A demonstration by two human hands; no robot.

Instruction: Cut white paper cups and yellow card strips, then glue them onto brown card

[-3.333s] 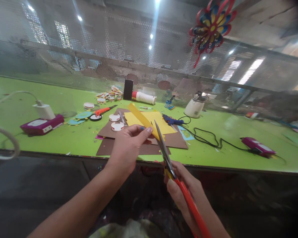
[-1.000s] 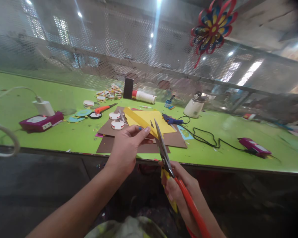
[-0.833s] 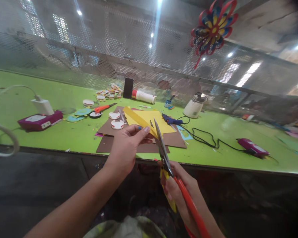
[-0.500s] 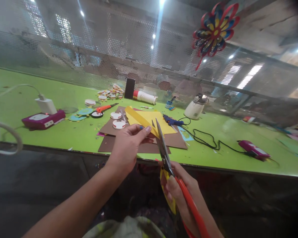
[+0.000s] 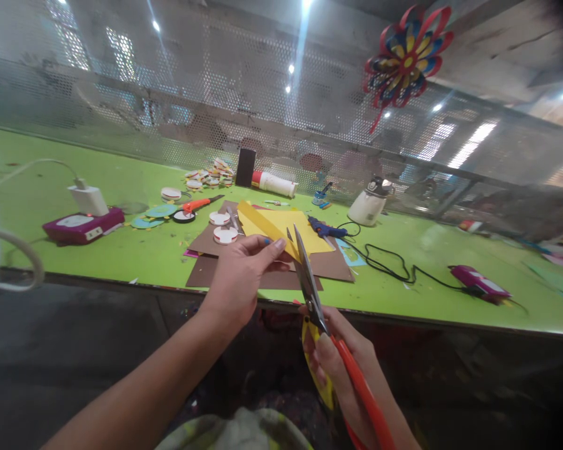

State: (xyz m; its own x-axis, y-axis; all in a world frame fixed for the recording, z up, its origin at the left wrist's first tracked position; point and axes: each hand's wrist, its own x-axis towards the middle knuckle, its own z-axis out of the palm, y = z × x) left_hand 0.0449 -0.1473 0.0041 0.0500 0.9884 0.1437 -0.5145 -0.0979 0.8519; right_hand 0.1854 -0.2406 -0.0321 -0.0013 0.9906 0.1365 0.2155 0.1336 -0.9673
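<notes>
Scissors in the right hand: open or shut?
Open: the scissors have their blade tips apart, near the yellow strip.

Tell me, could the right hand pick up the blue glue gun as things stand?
Probably not: the right hand is gripping the scissors, with the yellow strip at their blades. Nothing seems to lie over the blue glue gun, though.

It looked like a craft workshop: a long green worktable (image 5: 136, 262) ran across the frame, with brown sheets (image 5: 272, 280), yellow paper (image 5: 304, 225) and a blue glue gun (image 5: 327, 229) at its middle. Cut paper discs (image 5: 156, 214) lay left of centre, and a looped paper flower (image 5: 408, 59) hung at upper right before perforated metal panels (image 5: 244, 81).
</notes>
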